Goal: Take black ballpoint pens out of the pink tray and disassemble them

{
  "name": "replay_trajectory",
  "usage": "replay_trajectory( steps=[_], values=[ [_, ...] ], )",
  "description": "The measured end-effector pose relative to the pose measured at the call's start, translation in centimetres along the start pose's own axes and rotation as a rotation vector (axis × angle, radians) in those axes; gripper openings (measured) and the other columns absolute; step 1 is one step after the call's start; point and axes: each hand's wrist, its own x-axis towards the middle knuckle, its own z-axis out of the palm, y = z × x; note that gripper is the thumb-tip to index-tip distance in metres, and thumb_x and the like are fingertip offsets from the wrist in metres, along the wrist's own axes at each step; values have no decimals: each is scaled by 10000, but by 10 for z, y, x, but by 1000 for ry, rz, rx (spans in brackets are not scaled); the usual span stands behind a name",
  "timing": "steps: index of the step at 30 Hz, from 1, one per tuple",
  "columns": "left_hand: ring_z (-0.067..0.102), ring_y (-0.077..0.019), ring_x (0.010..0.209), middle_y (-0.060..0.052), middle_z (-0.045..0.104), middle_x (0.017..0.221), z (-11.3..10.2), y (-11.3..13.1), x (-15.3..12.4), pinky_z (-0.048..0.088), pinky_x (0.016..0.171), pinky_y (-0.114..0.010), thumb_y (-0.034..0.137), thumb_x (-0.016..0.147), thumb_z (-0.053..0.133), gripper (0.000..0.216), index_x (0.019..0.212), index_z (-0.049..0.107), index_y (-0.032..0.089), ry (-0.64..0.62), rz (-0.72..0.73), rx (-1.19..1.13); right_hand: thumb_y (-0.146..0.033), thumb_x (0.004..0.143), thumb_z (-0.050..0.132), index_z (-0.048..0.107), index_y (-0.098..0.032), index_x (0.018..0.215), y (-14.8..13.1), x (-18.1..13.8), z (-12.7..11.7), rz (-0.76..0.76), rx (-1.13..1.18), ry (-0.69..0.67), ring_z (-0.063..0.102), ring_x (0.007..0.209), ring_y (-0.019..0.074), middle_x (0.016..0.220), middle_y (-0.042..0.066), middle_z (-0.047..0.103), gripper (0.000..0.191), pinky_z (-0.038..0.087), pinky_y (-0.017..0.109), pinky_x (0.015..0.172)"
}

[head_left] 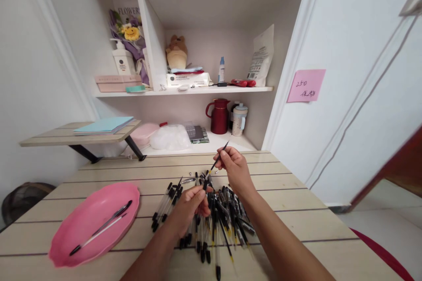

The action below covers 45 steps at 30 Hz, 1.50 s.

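My right hand [235,169] is closed in a pinch on a pen refill [216,161], dark with a yellow section at its lower end and its thin tip pointing up to the right. The refill's lower end meets a pen barrel [205,183] held between the fingers of my left hand [194,204]; whether it sits inside the barrel I cannot tell. Below and around both hands lies a heap of pen parts [227,210], with black refills, clear barrels and black caps. Several capped clear pens [165,204] lie left of my left hand.
A pink scalloped tray [95,197] on the left holds a pen [112,217] and a thin white stick-like piece [102,233]. Behind the slatted table [296,224] stand shelves with a red jug [220,116] and a cup [239,119]. A small raised stand [59,137] bears blue paper [103,124].
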Motion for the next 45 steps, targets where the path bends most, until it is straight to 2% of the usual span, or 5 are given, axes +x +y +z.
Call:
replay_trajectory(
  steps=[10,18,27,35,45],
  values=[
    [527,-88,485,19,524,616,-3,-6,3,407,477,-203,421,754,524,354,982,559,152,17,-45,3,-340,798,494,534,-177,808,-9,-6,1,-84,-133,-139,514,523,82,729,10,601,168,426,220,513],
    [528,-91,494,6,536,604,2,-3,0,399,485,-198,409,738,546,297,834,582,131,9,0,96,-343,788,499,530,-167,766,-4,-1,-2,17,-77,-66,479,458,65,647,-6,587,180,378,196,450],
    [508,-84,480,21,515,616,3,4,0,406,460,-202,411,747,540,263,794,517,154,20,45,-86,-359,695,601,527,-164,644,9,-11,9,217,-249,-357,518,449,91,533,-50,487,214,381,200,436],
    [512,-83,482,24,524,622,2,5,-2,409,466,-202,411,740,553,308,916,540,158,-3,5,-116,-356,695,575,550,-170,660,12,-12,12,154,-290,-184,444,383,70,504,-52,496,191,348,195,393],
    [506,-78,469,30,525,612,3,4,-2,405,456,-197,417,727,569,276,821,522,162,-3,-23,-159,-359,704,552,502,-176,641,17,-15,15,226,-259,-218,503,356,95,433,-68,460,200,354,187,365]
  ],
)
